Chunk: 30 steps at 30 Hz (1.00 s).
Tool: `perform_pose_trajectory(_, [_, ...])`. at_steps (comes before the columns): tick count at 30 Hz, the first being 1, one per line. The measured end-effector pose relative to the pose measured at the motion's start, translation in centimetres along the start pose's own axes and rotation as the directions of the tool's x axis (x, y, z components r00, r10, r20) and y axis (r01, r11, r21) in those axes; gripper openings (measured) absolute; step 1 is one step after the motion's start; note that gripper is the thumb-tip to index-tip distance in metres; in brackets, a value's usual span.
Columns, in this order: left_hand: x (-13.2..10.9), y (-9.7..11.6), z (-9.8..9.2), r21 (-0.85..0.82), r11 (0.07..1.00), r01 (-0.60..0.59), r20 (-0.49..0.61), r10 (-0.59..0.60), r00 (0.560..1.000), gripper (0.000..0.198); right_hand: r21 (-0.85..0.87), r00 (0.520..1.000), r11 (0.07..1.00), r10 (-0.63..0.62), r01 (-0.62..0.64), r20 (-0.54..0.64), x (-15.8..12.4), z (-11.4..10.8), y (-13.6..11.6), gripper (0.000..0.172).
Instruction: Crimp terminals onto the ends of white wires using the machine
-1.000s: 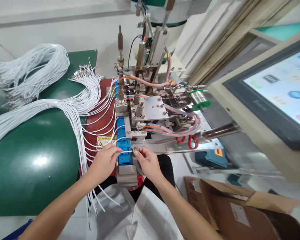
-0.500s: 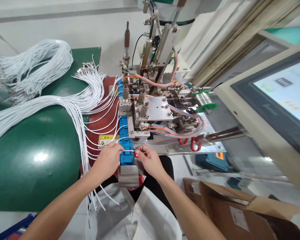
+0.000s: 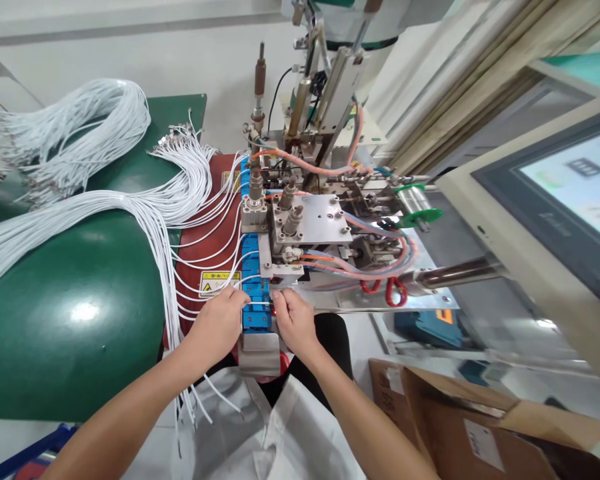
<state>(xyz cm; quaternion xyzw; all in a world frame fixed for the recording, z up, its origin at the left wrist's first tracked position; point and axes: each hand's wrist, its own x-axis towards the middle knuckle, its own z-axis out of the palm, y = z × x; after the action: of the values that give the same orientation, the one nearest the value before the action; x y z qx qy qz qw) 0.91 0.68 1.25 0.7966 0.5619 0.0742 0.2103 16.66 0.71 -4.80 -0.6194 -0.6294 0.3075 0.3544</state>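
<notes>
A white cable (image 3: 261,303) lies across one of the blue clamp blocks (image 3: 256,319) along the machine's front. My left hand (image 3: 223,320) pinches this cable on the left side of the block. On the block's right side my right hand (image 3: 294,319) is closed at the cable's end, its fingers hiding the tip. A red light shows beside the right fingertips. More white cables (image 3: 205,255) run from the bundle into the blocks farther along the row.
Bundles of white cable (image 3: 95,200) lie on a green table (image 3: 75,353) at left. Behind the blocks stands the machine's metal plate (image 3: 313,220), with hoses and a wire spool (image 3: 416,204). A screen (image 3: 575,173) and a cardboard box (image 3: 430,413) are at right.
My right fingers have closed more tightly at the cable's end, and the hand has turned slightly upright. My left hand keeps its pinch. The whole view has shifted slightly.
</notes>
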Motion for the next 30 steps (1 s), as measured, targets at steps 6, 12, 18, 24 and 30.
perform_pose_trajectory(6, [-0.4,0.0,0.5,0.132,0.991,-0.014,0.015,0.012,1.000,0.029,0.077,0.998,0.996,0.046,-0.044,-0.033,-0.2,0.7,0.1,0.035])
perform_pose_trajectory(12, [-0.7,1.0,-0.1,0.276,0.961,0.000,0.028,-0.008,1.000,0.025,0.124,0.998,0.990,0.068,-0.066,-0.012,-0.1,0.6,0.5,0.036])
perform_pose_trajectory(18, [-0.6,0.4,-0.4,0.250,0.961,-0.121,-0.044,0.136,0.990,0.027,0.260,0.985,0.956,0.159,-0.138,-0.062,-0.1,-0.1,0.8,0.038])
perform_pose_trajectory(24, [-2.0,-0.7,-1.0,0.236,0.952,-0.194,-0.082,0.218,0.972,0.032,0.441,0.976,0.892,0.178,-0.105,-0.128,-0.4,-2.1,0.0,0.042])
perform_pose_trajectory(30, [-7.6,0.4,-1.4,0.007,0.922,-0.387,0.427,0.347,0.835,0.017,0.479,0.977,0.873,0.172,-0.093,-0.125,-1.0,-3.4,0.2,0.042])
